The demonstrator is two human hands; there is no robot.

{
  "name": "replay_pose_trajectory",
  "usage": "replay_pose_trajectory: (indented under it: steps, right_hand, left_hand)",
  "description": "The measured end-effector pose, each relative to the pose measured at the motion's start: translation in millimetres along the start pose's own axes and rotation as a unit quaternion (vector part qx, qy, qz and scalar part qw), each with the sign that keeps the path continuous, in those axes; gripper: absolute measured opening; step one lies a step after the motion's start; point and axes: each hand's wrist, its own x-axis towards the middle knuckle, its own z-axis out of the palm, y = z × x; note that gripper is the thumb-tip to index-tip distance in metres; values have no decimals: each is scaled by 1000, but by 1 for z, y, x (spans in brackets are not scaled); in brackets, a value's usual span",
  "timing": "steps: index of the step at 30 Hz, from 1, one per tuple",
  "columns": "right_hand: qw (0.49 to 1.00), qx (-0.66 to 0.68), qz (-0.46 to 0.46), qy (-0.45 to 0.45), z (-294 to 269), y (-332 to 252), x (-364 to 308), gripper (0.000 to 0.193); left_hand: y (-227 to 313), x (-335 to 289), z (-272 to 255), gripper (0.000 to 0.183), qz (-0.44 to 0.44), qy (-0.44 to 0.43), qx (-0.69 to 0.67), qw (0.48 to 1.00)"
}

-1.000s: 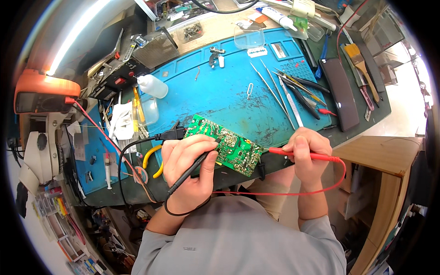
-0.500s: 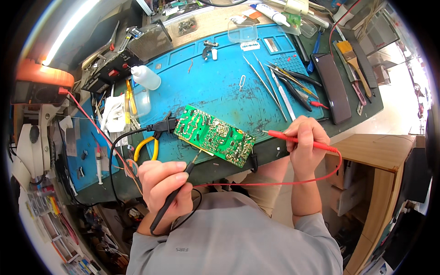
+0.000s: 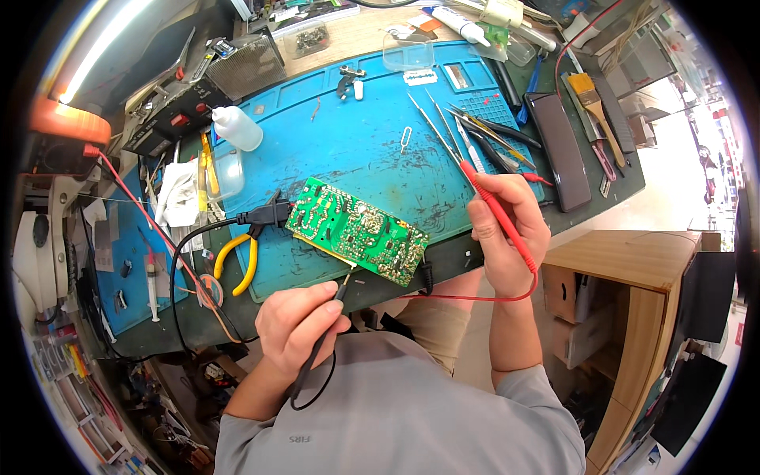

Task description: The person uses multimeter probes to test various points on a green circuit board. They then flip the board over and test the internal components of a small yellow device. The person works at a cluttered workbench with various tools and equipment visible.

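A green circuit board (image 3: 356, 231) lies solder side up, slanting across the front of the blue mat (image 3: 340, 134). A black power plug (image 3: 267, 214) meets its left end. My left hand (image 3: 299, 326) is closed round a black test probe (image 3: 317, 348), whose metal tip points at the board's near edge; whether it touches cannot be told. Beyond the board's right end, my right hand (image 3: 511, 229) grips a red test probe (image 3: 503, 210). That probe points up and left, its tip close to the tweezers (image 3: 439, 127), apart from the board.
Yellow-handled pliers (image 3: 252, 265) lie left of the board. A white squeeze bottle (image 3: 237, 129) stands behind them. An orange multimeter (image 3: 67, 131) sits at far left. At right are black-handled pliers (image 3: 499, 154), a dark phone (image 3: 560, 150) and a brush (image 3: 594, 103). A wooden cabinet (image 3: 617, 257) flanks the bench.
My right hand has raised the red probe away from the board's right end, turning its tip upward. My left hand has shifted right along the near edge with the black probe.
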Motion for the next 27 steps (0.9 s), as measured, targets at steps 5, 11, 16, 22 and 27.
replay_pose_trajectory:
  steps: [5,11,16,22,27]
  right_hand:
    - [998,18,60,9,0,-5,-4,26]
    - [999,30,9,21,4,6,-5,27]
    - [999,-9,-6,46,8,1,-8,38]
    - [997,-6,-13,70,9,2,-9,44]
    - [996,-2,-16,89,12,4,-8,44]
  left_hand:
    - [1,-2,2,25,12,22,21,999]
    - [2,-5,-3,27,-49,48,-9,998]
    - [1,-11,3,21,-147,121,-119,975]
    - [-2,-8,3,16,-182,136,-136,964]
    - [-7,-16,4,16,-231,173,-207,935]
